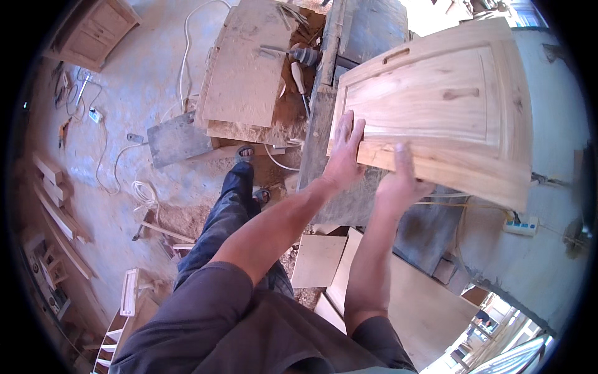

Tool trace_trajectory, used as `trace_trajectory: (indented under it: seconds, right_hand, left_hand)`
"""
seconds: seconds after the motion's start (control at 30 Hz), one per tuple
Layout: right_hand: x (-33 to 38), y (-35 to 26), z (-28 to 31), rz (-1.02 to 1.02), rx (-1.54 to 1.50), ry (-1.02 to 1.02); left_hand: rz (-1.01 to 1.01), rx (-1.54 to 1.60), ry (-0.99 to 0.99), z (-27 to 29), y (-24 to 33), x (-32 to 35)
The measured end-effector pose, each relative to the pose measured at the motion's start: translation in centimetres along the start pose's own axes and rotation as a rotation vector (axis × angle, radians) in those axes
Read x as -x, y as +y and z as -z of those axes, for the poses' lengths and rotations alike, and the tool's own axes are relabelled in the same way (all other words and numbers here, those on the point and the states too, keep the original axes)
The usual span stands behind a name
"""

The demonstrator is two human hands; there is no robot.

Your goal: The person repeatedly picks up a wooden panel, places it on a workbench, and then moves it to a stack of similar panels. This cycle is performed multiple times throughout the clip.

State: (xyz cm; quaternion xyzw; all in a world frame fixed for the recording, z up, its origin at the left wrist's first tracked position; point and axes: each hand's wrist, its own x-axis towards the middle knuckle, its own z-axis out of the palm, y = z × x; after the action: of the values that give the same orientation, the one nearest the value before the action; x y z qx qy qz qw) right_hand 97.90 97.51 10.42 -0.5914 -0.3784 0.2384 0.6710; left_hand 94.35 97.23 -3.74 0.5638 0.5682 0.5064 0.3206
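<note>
Evidently, much of the joinery on the wooden door panel (423, 103) is already done: its outer frame is closed around a raised middle field, and a narrow slot (396, 56) is cut near the far edge. The panel is at 2 o'clock, tilted, by the grey workbench (321, 134); whether the bench carries its weight, I cannot tell.

The right hand (403, 181), at 3 o'clock, grasps the near edge, with the thumb up at the face and the other fingers bent below. The left hand (346, 148), at about 1 o'clock, lies at the corner of the same edge, its fingers stretched over the face; how firmly it holds is not clear.

As for what is left, I judge that finishing and fitting remain, because the wood looks bare and no hinge or knob shows on this face. The underside is hidden. At 12 o'clock, a power drill (305, 56) and a white-handled tool (298, 77) lie apart from both hands, not in use.
</note>
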Motion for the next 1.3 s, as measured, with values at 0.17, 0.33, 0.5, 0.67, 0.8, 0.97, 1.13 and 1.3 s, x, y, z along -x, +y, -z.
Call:
trace_trajectory:
  seconds: [0.17,0.33,0.5,0.67,0.8,0.97,1.13,1.3]
  right_hand:
    - [0.2,2.8,0.0,-0.053,0.046,-0.023]
    - [0.0,4.1,-1.1,-0.066,-0.031,0.029]
    - [-0.8,3.9,-2.5,-0.006,-0.110,-0.024]
    - [-2.1,7.7,-0.7,0.256,0.273,-0.091]
    - [-2.9,8.8,0.3,0.601,0.776,-0.186]
    - [-3.2,8.2,-1.1,0.405,0.419,-0.139]
    - [-3.5,7.6,-0.6,0.693,0.891,-0.271]
    - [-4.0,8.1,-1.1,0.691,0.949,-0.223]
  left_hand:
    - [0.025,0.070,-0.018,-0.2,1.1,-0.8]
    - [0.008,0.094,-0.007,0.2,0.7,-1.7]
    - [-0.044,0.026,-0.001,-0.5,-0.7,-2.9]
    - [-0.042,0.045,-0.015,-0.4,-0.7,-4.1]
    - [-0.033,0.026,-0.026,-0.5,-1.1,-4.6]
    - [-0.016,0.102,-0.030,-0.2,-0.5,-5.3]
    - [-0.026,0.080,-0.051,0.1,-0.5,-5.7]
    - [-0.047,0.059,-0.015,-0.5,-1.2,-6.3]
